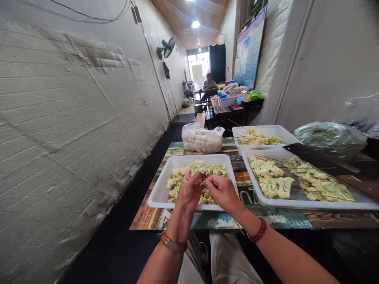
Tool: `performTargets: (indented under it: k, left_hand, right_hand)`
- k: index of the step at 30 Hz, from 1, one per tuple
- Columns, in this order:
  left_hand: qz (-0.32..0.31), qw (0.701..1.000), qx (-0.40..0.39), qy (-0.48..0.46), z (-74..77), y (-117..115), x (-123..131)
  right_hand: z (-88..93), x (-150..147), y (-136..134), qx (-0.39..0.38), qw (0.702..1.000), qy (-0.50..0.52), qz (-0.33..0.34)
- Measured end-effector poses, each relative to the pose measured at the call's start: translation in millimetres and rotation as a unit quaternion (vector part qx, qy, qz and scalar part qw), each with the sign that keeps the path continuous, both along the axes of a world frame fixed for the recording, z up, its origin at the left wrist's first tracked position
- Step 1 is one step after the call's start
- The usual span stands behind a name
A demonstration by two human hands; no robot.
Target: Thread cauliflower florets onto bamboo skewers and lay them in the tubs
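Observation:
My left hand and my right hand meet over the front of a white tray filled with loose cauliflower florets. Both have their fingers pinched together. A thin bamboo skewer shows between them, and my right hand seems to hold it while my left pinches a piece of cauliflower. To the right, a second white tray carries finished cauliflower skewers.
A third white tray with skewers and a clear bag of white pieces sit farther back on the patterned table. A bagged green vegetable lies at right. A white brick wall runs along the left. A person sits far down the room.

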State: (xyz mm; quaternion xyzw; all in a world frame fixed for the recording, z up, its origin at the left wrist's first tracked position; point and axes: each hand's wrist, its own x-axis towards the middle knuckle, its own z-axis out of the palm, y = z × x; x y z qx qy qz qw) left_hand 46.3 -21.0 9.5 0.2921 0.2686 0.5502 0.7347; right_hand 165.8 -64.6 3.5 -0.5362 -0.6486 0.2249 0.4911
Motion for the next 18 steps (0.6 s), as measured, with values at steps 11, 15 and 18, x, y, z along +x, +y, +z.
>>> performTargets:
  k: [11,15,18]
  left_hand:
    - [0.017,0.999,-0.029,0.001,6.2,2,16]
    - [0.018,1.0,-0.02,-0.006,8.2,0,20]
    - [0.028,0.999,-0.016,-0.014,6.9,0,25]
  right_hand:
    - [-2.9,7,7,-0.017,0.998,0.066,-0.006]
    - [-4.1,9,9,-0.016,0.996,0.092,-0.007]
    - [-3.3,9,9,-0.013,0.994,0.108,-0.009]
